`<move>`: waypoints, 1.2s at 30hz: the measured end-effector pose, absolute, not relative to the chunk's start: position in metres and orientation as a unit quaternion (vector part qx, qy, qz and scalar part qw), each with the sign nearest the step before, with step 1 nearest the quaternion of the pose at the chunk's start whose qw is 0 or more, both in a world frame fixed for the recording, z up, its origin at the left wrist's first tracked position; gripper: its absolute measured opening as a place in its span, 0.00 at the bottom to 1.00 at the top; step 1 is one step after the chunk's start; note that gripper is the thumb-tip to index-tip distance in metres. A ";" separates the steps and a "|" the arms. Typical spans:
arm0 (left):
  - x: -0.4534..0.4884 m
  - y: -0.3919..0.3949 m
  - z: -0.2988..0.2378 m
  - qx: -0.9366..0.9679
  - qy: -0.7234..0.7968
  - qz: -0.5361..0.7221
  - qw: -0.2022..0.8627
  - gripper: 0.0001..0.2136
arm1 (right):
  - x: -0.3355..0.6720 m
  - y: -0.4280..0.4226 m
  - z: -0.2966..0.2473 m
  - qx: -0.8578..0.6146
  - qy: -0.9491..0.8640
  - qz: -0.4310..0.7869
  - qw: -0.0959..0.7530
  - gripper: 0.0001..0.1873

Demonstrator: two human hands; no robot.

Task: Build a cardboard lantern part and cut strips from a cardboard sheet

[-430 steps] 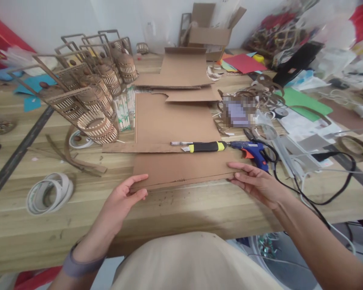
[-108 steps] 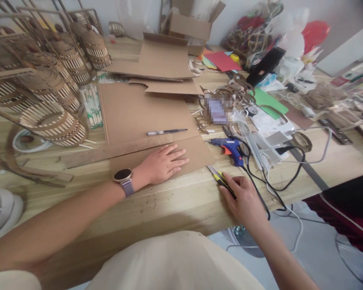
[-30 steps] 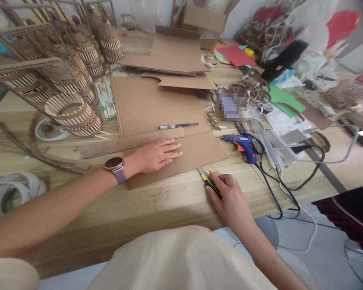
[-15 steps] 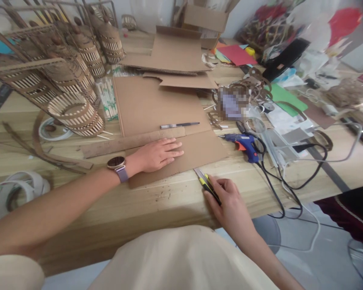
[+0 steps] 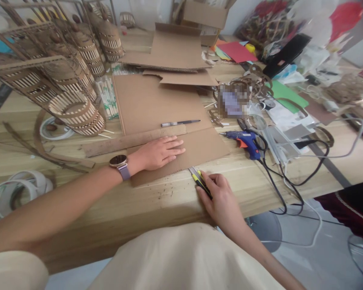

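Note:
My left hand (image 5: 161,154) lies flat on a piece of brown cardboard (image 5: 204,147), its fingers stretched out to the right. In my right hand (image 5: 220,197) is a yellow and black utility knife (image 5: 201,182), with the blade out. The blade tip is at the cardboard's near edge; whether it touches cannot be made out. Small brown crumbs (image 5: 166,192) lie on the wood near that edge. Just beyond my left hand a narrow cardboard strip (image 5: 117,144) rests along the sheet, and a pen (image 5: 180,123) lies behind it.
A blue glue gun (image 5: 248,141) with a black cable lies to the right. Woven stick baskets (image 5: 78,117) crowd the left, near rolls of white tape (image 5: 1,199). Larger cardboard sheets (image 5: 175,50) are stacked at the back, beside coloured paper (image 5: 237,52).
My right hand has moved a little to the left with the utility knife, along the cardboard's near edge. My left hand stays flat on the cardboard.

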State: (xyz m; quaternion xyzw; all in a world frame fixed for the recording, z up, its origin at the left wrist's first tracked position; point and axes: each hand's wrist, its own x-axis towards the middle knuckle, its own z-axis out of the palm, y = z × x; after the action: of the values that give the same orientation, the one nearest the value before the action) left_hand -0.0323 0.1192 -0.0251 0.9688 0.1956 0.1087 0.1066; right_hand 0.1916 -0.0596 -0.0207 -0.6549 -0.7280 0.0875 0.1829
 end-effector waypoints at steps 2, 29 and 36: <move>-0.032 0.119 -0.025 0.969 0.196 0.107 0.107 0.20 | 0.188 -0.060 -0.021 -0.654 -0.728 0.090 0.184 0.23; -0.032 0.122 -0.024 0.961 0.206 0.104 0.151 0.19 | 0.159 -0.064 -0.020 -0.648 -0.733 0.091 0.185 0.23; -0.032 0.122 -0.022 0.957 0.212 0.105 0.166 0.20 | 0.151 -0.064 -0.020 -0.638 -0.735 0.119 0.195 0.24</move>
State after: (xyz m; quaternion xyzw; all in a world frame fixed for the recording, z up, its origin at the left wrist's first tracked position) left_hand -0.0317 0.1216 -0.0219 0.9573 0.2120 0.1051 0.1658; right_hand 0.1511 -0.0644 -0.0203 -0.6382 -0.7354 0.1187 0.1947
